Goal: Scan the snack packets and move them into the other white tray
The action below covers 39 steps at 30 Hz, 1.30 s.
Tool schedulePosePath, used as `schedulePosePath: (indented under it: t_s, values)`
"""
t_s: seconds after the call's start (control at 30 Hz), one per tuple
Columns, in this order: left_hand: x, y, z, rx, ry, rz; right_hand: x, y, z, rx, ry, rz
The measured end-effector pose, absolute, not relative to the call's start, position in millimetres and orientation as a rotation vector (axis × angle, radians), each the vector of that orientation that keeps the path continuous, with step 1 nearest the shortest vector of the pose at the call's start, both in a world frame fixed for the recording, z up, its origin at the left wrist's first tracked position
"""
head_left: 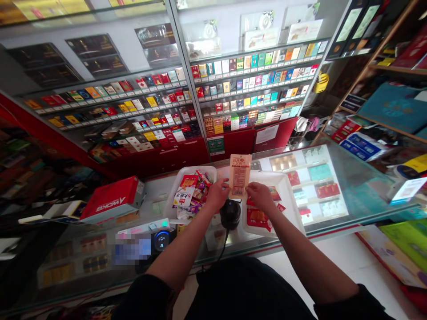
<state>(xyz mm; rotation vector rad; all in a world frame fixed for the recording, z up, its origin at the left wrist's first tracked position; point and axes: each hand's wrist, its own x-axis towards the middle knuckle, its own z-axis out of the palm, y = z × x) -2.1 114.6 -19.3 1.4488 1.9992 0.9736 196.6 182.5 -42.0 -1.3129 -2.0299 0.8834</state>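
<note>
My left hand [216,195] and my right hand [260,195] both pinch the lower edge of a flat orange packet [239,174] with red print, held upright over the glass counter [336,178]. Directly below the packet sits a black barcode scanner [230,214] with a cable running toward me. A white tray [178,186] on the left holds several snack packets. Another white tray [290,195] on the right holds red packets.
A red box [111,200] lies on the counter's left. A small speaker with a blue ring [162,239] stands near the front edge. Cigarette shelves [233,89] fill the back wall. Wooden shelving [383,89] with boxed goods stands on the right.
</note>
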Motion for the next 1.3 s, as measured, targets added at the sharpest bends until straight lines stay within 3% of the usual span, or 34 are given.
schedulePosePath:
  t_s: [0.27,0.7,0.97,1.3]
  values:
    - [51.0,118.5,-4.0,1.534,1.915,0.935,240.2,174.8,-40.7,-1.481,-1.772,0.995]
    - [140.8,106.3,-5.4,1.885,1.575,0.677,297.2,174.4,-57.8,-1.783,-1.692,0.866]
    - [116.7,97.8,9.9,1.888,1.609,0.785,284.7,184.6,-45.4,-1.763,-1.663,0.79]
    - [51.2,75.7,16.0,1.626,1.799,1.037,199.8,175.1,-22.7,-1.55,-1.885,0.865]
